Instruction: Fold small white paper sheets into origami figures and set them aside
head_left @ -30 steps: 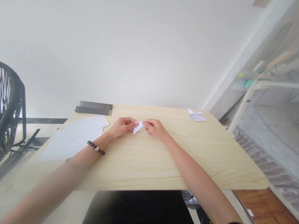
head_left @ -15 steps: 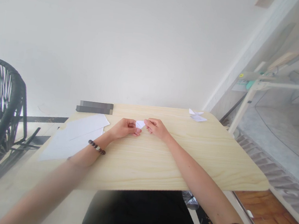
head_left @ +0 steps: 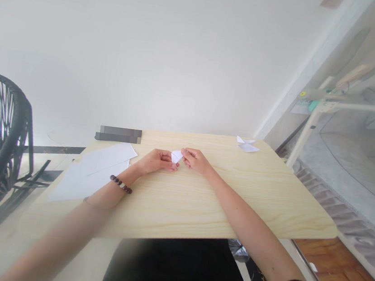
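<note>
A small folded piece of white paper (head_left: 176,156) is held between my two hands over the middle of the wooden table (head_left: 179,203). My left hand (head_left: 158,160), a beaded bracelet at its wrist, pinches the paper's left side between thumb and fingers. On the other side, my right hand (head_left: 196,160) grips the right corner, its fingers curled. Part of the paper is hidden behind the fingertips. Flat white sheets (head_left: 98,166) lie on the table to the left, partly under my left forearm.
At the back right of the table lies a folded paper shape (head_left: 248,147). A dark, blurred-out long object (head_left: 118,135) lies at the back left edge. A woven chair (head_left: 6,136) stands on the left. Beyond the table's right side is a white metal frame (head_left: 306,137).
The folded paper has shifted and turned slightly between my fingers, showing a little more of its lower part. Both hands keep their grip and have hardly moved.
</note>
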Tool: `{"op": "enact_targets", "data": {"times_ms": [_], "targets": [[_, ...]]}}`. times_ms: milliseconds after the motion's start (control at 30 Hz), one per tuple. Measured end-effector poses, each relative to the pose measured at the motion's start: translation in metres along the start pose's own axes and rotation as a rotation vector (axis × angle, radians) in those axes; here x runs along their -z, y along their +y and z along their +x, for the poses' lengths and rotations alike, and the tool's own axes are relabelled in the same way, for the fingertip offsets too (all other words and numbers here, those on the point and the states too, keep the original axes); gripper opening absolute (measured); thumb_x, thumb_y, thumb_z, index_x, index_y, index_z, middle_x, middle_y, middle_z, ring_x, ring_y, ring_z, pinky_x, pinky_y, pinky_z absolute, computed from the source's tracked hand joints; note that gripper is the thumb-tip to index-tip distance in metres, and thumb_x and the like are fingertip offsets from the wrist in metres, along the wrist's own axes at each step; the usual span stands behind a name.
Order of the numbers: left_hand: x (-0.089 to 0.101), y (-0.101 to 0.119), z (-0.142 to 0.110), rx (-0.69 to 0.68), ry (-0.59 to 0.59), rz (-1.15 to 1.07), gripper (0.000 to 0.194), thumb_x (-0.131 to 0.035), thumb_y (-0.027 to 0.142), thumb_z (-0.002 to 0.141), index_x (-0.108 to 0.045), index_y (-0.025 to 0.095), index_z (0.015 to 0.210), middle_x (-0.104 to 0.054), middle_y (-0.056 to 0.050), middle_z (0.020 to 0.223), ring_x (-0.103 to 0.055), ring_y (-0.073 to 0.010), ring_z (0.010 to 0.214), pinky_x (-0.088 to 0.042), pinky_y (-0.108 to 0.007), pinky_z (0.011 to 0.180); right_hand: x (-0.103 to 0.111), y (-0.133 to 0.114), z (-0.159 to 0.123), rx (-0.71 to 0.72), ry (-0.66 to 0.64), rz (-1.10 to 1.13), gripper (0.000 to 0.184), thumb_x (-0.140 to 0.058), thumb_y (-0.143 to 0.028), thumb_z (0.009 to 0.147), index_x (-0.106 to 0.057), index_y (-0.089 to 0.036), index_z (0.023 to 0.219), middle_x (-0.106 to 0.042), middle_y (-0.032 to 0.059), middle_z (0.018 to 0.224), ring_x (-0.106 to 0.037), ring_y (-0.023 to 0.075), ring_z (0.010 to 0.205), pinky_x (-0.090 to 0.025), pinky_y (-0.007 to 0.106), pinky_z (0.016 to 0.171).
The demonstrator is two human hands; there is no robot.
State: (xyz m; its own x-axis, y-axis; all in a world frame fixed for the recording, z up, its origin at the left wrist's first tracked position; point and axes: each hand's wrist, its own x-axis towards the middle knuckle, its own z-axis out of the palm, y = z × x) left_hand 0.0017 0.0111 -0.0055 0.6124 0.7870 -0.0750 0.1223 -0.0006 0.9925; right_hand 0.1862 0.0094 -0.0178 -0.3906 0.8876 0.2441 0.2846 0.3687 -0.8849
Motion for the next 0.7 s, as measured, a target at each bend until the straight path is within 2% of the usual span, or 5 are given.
{"op": "enact_targets", "data": {"times_ms": [233,433,700], "targets": [[-0.0019,-0.0003,0.0005,-0.037,0.001,0.024,0.029,-0.067,0.028,0.059,-0.059,0.011,0.081,-0.064,-0.005,0.073,-0.059,-0.0156,0.071,-0.048,-0.031,0.070,-0.0010,-0.0033,-0.0007,0.073,0.069,-0.169,0.039,-0.034,-0.046,0.079,-0.041,-0.015,0.055,-0.038,-0.0046,0.046,-0.033,0.0056,0.044,-0.027,0.019,0.047],[-0.0038,0.0025,-0.0015,-0.019,0.047,0.007,0.031,-0.061,0.035,0.065,-0.058,0.011,0.083,-0.064,-0.007,0.077,-0.060,-0.0159,0.072,-0.048,-0.032,0.071,-0.0008,-0.0037,-0.0006,0.063,0.056,-0.143,0.040,-0.035,-0.047,0.077,-0.039,-0.016,0.053,-0.036,-0.0043,0.047,-0.032,0.0057,0.045,-0.026,0.020,0.046],[-0.0041,0.0048,-0.0028,-0.014,0.037,0.038,0.034,-0.061,0.039,0.064,-0.056,0.011,0.083,-0.064,-0.007,0.073,-0.059,-0.0143,0.059,-0.048,-0.027,0.056,-0.0011,-0.0007,0.0007,0.059,0.022,-0.132,0.043,-0.029,-0.049,0.079,-0.037,-0.016,0.052,-0.032,-0.0043,0.047,-0.027,0.0056,0.043,-0.023,0.020,0.044]]}}
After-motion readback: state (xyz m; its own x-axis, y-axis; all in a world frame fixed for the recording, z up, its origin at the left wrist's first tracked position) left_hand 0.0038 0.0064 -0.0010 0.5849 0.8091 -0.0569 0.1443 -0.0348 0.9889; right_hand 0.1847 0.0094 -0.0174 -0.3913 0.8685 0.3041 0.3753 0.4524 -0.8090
